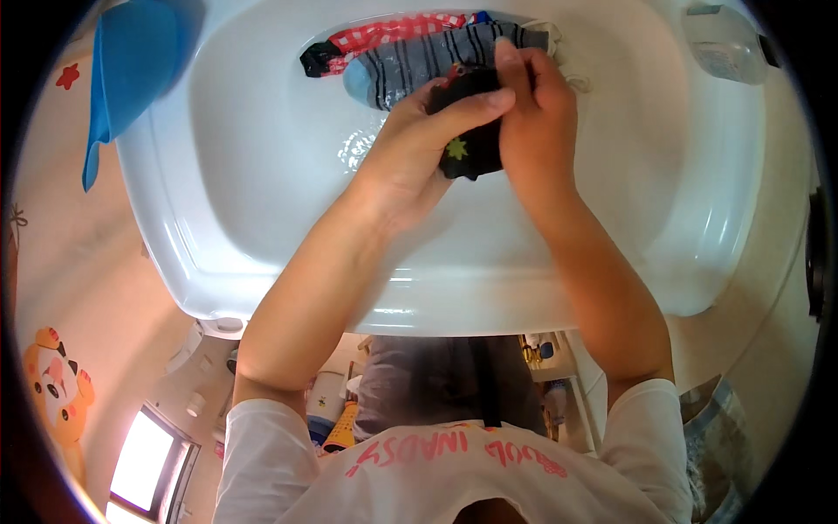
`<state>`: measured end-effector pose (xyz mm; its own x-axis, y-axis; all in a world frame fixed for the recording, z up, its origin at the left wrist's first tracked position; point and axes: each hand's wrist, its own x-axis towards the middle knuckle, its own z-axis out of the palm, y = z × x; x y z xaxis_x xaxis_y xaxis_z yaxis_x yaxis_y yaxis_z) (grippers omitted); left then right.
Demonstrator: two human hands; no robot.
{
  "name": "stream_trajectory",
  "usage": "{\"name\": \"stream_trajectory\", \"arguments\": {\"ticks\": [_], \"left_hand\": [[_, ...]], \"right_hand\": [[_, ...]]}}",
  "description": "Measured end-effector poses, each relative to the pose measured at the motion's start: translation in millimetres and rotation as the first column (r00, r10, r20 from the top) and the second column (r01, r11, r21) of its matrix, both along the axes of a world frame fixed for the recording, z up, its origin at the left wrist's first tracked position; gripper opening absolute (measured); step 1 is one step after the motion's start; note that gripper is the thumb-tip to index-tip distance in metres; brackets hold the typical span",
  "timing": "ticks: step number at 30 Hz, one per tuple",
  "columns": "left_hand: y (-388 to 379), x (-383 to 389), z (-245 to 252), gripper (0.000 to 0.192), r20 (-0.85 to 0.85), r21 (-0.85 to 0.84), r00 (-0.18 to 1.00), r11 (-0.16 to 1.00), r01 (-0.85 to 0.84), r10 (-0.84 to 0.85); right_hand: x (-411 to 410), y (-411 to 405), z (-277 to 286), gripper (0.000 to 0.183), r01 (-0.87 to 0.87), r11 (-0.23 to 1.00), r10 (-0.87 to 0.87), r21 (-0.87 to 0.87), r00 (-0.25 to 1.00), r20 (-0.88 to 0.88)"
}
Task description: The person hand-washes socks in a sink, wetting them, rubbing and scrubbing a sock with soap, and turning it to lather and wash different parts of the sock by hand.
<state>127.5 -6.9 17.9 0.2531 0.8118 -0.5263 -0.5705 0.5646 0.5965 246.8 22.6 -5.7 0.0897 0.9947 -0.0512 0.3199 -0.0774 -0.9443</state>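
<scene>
Both my hands hold a dark fabric piece, seemingly a sock [481,147], with a green leaf-like mark, above a white washbasin [255,164]. My left hand [419,131] grips it from the left, thumb across its front. Its upper right part is held by my right hand [540,111], whose fingers hide some of the cloth. Just beyond the hands lies a grey striped sock [419,62] with a light blue end. Behind that is a red and white checked cloth item [393,29] with a black end. A whitish cloth [553,36] shows partly past my right fingers.
A blue cloth [131,65] hangs over the basin's left rim. On the right rim lies a clear plastic bottle [727,49] with a black cap. Shelves with small items [556,367] stand below the basin, right of my legs. Water bubbles [359,149] show in the basin.
</scene>
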Motion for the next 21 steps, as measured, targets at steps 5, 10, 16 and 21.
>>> {"name": "stream_trajectory", "arguments": {"ticks": [5,10,16,21], "left_hand": [[1,1,-8,0.033,0.021,-0.027,0.998,0.998,-0.051,0.051],[-1,-6,-19,0.03,0.102,-0.19,0.989,0.978,-0.089,0.109],[-3,-6,-9,0.031,0.288,-0.292,0.932,0.947,-0.132,0.219],[-2,4,9,0.031,0.047,-0.356,0.97,0.911,-0.207,0.239]], "right_hand": [[10,6,-3,0.033,0.049,0.994,-0.05,0.097,0.999,0.007],[3,0,-1,0.034,0.022,0.998,-0.025,0.057,0.999,0.037],[-4,-4,1,0.036,-0.031,0.996,0.015,0.084,0.983,0.184],[-5,-4,2,0.035,-0.102,0.988,0.067,0.118,0.96,0.273]]}}
